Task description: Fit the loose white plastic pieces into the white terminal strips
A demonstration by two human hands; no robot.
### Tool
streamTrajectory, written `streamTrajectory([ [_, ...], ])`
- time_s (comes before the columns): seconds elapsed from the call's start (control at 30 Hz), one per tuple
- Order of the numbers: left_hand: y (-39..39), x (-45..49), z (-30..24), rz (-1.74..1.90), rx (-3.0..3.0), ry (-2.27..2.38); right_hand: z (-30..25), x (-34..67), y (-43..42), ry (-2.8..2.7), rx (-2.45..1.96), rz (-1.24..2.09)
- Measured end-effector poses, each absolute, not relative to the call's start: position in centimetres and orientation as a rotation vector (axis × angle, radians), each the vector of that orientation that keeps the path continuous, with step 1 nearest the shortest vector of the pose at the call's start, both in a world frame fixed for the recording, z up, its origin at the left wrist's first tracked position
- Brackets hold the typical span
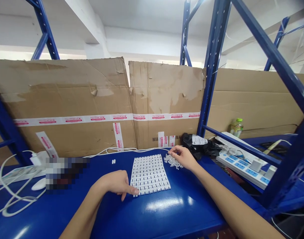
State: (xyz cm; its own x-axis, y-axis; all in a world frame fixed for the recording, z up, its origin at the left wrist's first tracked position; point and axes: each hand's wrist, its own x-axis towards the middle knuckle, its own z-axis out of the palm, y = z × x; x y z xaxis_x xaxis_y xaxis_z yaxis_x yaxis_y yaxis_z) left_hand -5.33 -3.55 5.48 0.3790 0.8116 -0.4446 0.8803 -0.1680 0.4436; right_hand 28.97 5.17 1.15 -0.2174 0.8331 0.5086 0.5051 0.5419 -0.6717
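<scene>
A sheet-like array of small white plastic pieces (150,174) lies in close rows on the blue table. My left hand (117,183) rests at its near left corner; one fingertip touches the corner pieces, while another finger hangs apart below it. Right of the array is a loose heap of small white plastic pieces (174,162). Over the far side of this heap, my right hand (183,157) has thumb and forefinger pinched together; whatever lies between them is too small to make out. Two white pieces (113,161) sit apart to the left of the array.
A black plastic bag (200,146) lies behind my right forearm, near a blue rack post (209,79). Power strips (244,167) and a bottle (236,127) are at the right. White cables (15,199) coil at the left. Cardboard panels (74,96) stand along the back.
</scene>
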Motion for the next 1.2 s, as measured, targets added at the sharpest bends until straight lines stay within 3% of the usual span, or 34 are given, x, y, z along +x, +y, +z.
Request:
streamTrajectory([
  [0.37, -4.3, -6.1, 6.2, -0.146, 1.971, 1.579, -0.9, 30.4, 6.6, -2.290, -1.078, 0.054],
  [0.93, -2.7, -10.2, 5.4, 0.227, 1.838, 1.801, -0.6, 29.9, 7.0, -2.257, -1.146, 0.058],
  [1.2, -1.5, -9.4, 4.3, 0.427, 2.014, 1.891, 0.1, 30.4, 7.2, -1.929, -1.207, 0.311],
])
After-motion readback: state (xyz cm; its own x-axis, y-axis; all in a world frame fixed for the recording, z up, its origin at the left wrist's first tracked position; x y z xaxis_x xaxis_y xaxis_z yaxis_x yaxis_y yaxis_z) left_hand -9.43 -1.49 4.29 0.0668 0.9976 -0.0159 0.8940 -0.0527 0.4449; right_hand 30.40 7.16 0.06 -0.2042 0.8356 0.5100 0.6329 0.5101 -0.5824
